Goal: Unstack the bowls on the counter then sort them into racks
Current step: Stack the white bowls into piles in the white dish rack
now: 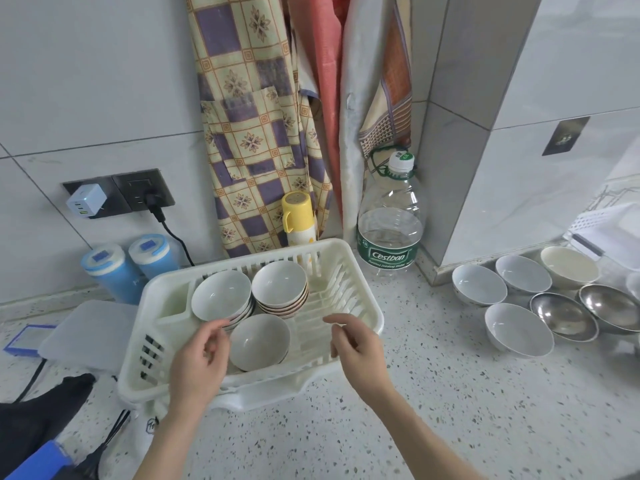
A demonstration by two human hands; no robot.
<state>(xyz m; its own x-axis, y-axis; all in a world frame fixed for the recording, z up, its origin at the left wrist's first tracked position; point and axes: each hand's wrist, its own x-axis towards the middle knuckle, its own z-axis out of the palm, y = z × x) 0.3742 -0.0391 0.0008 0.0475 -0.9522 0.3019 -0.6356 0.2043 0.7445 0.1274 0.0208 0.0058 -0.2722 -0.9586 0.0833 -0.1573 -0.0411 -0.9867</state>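
A white plastic rack (349, 278) stands on the speckled counter. It holds two stacks of white bowls, one at the back left (221, 294) and one at the back middle (280, 284), plus a single bowl (259, 341) at the front. My left hand (201, 362) hovers over the rack's front left, fingers loosely curled beside the front bowl, holding nothing. My right hand (356, 348) hovers over the rack's right front, fingers relaxed and empty. On the counter to the right lie several loose white bowls (517, 329) and two steel bowls (562, 317).
A large water bottle (389, 220) and a yellow flask (298, 218) stand behind the rack. Two blue canisters (117, 271) and a clear lidded box (90, 334) sit left. A second white rack (609, 230) is at the far right. Cables and dark cloth lie bottom left.
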